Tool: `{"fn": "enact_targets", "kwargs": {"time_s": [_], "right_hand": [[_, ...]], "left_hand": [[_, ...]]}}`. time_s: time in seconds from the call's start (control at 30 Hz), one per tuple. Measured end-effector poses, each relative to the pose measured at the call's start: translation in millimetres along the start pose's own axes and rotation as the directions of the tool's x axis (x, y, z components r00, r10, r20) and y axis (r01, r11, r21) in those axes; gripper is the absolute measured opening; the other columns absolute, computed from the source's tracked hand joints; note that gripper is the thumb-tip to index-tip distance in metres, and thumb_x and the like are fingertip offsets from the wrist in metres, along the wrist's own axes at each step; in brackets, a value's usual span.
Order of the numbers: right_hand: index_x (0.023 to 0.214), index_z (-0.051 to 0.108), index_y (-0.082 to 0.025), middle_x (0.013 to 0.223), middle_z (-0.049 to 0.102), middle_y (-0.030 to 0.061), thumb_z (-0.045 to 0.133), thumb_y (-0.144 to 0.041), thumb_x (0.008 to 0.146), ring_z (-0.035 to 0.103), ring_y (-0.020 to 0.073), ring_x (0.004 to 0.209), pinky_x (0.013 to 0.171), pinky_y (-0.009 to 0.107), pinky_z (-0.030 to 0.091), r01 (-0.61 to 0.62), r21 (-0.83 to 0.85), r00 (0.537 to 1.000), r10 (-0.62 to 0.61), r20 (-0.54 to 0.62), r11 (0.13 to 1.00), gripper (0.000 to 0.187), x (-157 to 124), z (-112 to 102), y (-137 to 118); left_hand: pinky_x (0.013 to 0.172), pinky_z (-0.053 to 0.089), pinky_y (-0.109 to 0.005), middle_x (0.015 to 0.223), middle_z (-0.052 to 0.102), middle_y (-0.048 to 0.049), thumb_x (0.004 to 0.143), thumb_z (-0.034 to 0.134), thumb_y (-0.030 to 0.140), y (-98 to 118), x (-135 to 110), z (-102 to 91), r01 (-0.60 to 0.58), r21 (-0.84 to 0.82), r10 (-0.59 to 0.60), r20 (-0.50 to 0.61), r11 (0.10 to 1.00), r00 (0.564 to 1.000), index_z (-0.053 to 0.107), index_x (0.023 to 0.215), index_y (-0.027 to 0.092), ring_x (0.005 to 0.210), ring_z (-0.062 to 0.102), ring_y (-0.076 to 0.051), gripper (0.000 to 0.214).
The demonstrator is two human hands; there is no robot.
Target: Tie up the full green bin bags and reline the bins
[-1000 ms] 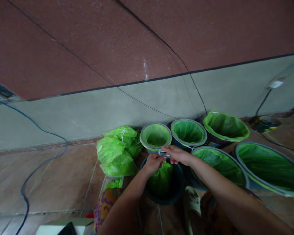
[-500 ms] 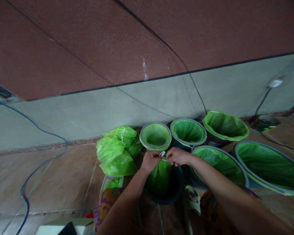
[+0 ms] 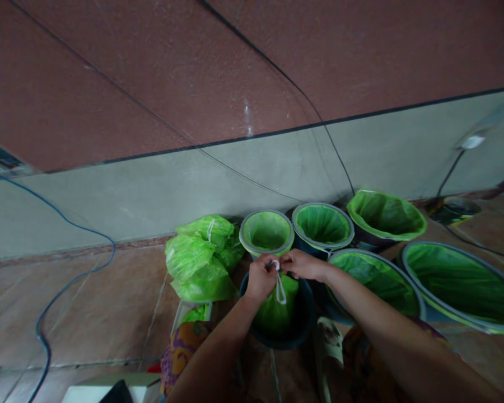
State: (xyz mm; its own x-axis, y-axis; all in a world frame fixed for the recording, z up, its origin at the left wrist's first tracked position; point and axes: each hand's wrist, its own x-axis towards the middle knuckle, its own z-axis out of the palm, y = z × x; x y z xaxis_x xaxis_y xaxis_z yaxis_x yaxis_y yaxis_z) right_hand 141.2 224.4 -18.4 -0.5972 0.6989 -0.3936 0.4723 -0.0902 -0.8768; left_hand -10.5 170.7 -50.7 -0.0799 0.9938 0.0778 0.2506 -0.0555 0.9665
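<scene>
Cord [image 3: 281, 291] | left hand [image 3: 261, 279], right hand [image 3: 301, 264]: fingers pinched on it | can [image 3: 452, 211] (yellow marking blurred)

Our brown tiled floor [image 3: 109, 319], crowded in the middle.
On it we have a heap of green plastic bags [image 3: 195, 263], with a small pale box [image 3: 178, 319] just on our side of it. To the right of the heap stands a dark bucket [image 3: 307, 319], and behind and right of that we see five green-lined bins [image 3: 324, 246]. A light sandal [image 3: 331, 337] rests near the bucket. Well to the left, a blue cable [image 3: 47, 352] winds along; at far right sits a dark container [image 3: 456, 210].
</scene>
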Motion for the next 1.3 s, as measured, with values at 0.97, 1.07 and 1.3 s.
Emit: {"fn": "enact_targets", "kwargs": {"time_s": [0.97,1.07,1.3], "right_hand": [[0.105,0.074,-0.017,0.106,0.073,0.0119,0.064,-0.021,0.073,0.067,0.025,0.1,0.08,0.029,0.049,-0.133,-0.685,0.989,0.046,-0.144,0.716,0.034,-2,-8,7],[0.129,0.06,-0.018,0.121,0.067,0.0106,0.078,-0.021,0.056,0.063,0.0252,0.107,0.087,0.029,0.048,-0.012,-0.585,1.0,0.0,-0.021,0.811,0.075,-3,-3,20],[0.065,0.063,-0.016,0.061,0.059,0.001,0.065,-0.033,0.075,0.057,0.0157,0.06,0.06,0.028,0.048,-0.045,-0.287,0.998,0.054,0.024,0.957,0.02,2,10,23]], "left_hand": [[0.053,0.036,-0.024,0.052,0.061,-0.0005,0.062,0.068,0.015,-25,5,-5.2,0.322,-0.346,-0.31,0.091,0.881,0.946,0.061,0.056,0.014,0.051,0.049,-0.009,0.009],[0.056,0.039,-0.025,0.053,0.06,0.0006,0.059,0.076,0.019,-22,2,-3.8,0.345,-0.437,-0.337,0.099,0.831,0.936,0.062,0.059,0.014,0.053,0.052,-0.01,0.015],[0.078,0.049,-0.031,0.082,0.066,-0.0029,0.06,0.083,0.037,5,6,-13.5,0.278,-0.581,-0.271,0.102,0.765,0.957,0.065,0.087,0.016,0.074,0.061,-0.014,0.039]]}}
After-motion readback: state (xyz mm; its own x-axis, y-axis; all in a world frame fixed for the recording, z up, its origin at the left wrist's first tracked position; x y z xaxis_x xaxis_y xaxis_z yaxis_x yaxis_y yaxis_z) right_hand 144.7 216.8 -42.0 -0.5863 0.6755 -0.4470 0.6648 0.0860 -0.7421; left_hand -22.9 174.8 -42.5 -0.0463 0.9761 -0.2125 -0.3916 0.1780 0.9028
